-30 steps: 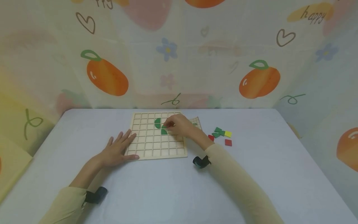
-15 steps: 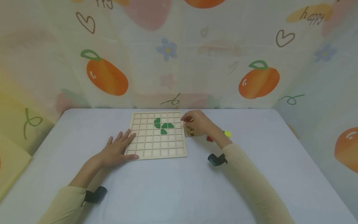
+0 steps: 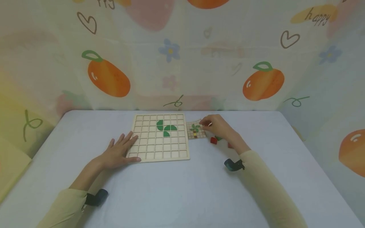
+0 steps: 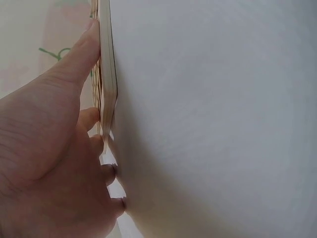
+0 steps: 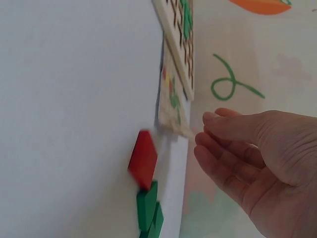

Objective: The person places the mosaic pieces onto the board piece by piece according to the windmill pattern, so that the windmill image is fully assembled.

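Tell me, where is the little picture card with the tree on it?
In the head view the picture card lies flat on the table, just right of the wooden grid board, with the right hand at its right edge.

**Fruit-print walls around a pale table**

A pale blue-grey table (image 3: 182,196) fills the foreground. A cream curtain (image 3: 182,63) printed with oranges (image 3: 109,79), hearts, blue flowers and the word "happy" encloses it on three sides. Light is soft and even.
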Available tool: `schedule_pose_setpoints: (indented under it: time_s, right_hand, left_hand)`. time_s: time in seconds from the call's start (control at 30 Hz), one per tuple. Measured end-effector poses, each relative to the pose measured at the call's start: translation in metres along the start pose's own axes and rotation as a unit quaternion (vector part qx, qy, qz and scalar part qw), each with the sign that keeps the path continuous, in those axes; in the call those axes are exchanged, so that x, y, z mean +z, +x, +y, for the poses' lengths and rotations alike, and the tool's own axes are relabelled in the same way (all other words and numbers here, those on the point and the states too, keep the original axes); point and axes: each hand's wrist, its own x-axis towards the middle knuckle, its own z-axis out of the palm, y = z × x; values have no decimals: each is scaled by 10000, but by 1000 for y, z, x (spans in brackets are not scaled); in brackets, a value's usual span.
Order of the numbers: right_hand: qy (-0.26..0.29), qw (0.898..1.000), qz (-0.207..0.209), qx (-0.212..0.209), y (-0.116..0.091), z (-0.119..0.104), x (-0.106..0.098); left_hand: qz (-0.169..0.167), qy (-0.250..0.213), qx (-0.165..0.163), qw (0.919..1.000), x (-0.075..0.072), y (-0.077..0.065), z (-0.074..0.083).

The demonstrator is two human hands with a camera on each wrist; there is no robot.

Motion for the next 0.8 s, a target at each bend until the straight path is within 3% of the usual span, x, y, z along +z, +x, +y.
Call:
schedule_pose_setpoints:
  time_s: [0.2, 0.5, 0.8]
  right_hand:
    - [-78, 9996, 48, 268, -10, 19, -7]
    - [-172, 9986, 162, 466, -24, 46, -16]
    - [-60, 9993, 110, 351, -36, 64, -17]
  left_hand:
    - [108, -94, 146, 9998, 5, 2, -8]
    - [5, 41, -97, 9999, 4, 3, -7]
    - [-49, 90, -112, 9999, 3, 4, -4]
